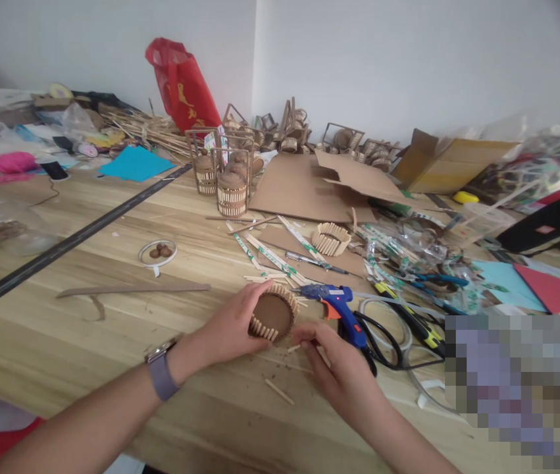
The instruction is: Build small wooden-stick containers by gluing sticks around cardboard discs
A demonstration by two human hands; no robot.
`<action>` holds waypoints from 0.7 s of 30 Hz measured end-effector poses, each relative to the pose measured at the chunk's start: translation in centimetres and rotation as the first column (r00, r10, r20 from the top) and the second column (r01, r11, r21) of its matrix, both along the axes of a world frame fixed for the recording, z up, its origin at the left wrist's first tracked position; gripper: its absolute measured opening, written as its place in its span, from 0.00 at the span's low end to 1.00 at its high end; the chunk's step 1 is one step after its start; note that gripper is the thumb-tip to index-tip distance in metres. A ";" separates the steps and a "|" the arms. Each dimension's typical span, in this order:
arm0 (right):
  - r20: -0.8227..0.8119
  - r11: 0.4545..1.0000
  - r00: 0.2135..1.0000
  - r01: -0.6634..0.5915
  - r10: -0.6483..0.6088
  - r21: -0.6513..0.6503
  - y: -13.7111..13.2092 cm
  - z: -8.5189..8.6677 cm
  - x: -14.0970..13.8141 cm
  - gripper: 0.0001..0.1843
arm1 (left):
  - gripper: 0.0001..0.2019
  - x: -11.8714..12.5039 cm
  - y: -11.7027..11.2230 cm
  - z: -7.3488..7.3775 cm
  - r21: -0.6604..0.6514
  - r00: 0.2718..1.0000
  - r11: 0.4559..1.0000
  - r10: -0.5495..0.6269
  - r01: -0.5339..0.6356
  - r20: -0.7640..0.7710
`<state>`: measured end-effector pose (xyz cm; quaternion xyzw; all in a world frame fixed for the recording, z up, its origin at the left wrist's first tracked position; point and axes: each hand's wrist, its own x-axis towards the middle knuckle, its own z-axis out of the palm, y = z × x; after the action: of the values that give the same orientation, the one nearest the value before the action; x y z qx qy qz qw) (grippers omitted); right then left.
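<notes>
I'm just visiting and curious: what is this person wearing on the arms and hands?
No sleeves or gloves show on either arm. The left hand has a watch with a greyish-purple strap at the wrist; the right hand wears nothing visible.

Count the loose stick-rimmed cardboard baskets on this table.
2. One basket is in the left hand; a second basket lies farther back, mid-table. More may hide among the framed pieces by the back wall.

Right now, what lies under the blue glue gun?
The blue glue gun lies on the wooden table, its grip over black scissor handles. The right hand hides the grip's end.
</notes>
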<state>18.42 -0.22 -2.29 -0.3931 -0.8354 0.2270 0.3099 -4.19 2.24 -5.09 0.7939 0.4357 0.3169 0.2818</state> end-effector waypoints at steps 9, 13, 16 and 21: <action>0.065 0.987 0.996 -0.068 0.059 0.143 0.8 0.6 -1.1 0.13 | 0.48 0.0 0.1 -0.3 0.020 1.000 1.000 -0.004 0.004 -0.006; 0.177 0.982 0.980 -0.115 0.088 0.149 0.9 0.4 -1.8 0.17 | 0.48 -0.1 0.2 -0.3 0.012 1.000 1.000 -0.027 0.027 0.007; 0.270 0.980 0.958 -0.136 0.093 0.144 1.0 0.2 -2.2 0.20 | 0.47 -0.2 0.2 -0.5 0.013 0.999 0.999 -0.032 0.032 0.029; 0.350 0.977 0.932 -0.151 0.092 0.147 1.3 -0.2 -2.6 0.20 | 0.46 -0.2 0.4 -0.7 0.052 0.998 0.998 -0.050 0.047 0.050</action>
<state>15.80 1.09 -2.47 -0.3456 -0.9156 0.1014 0.1786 -4.42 2.61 -5.84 0.8028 0.4008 0.3410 0.2804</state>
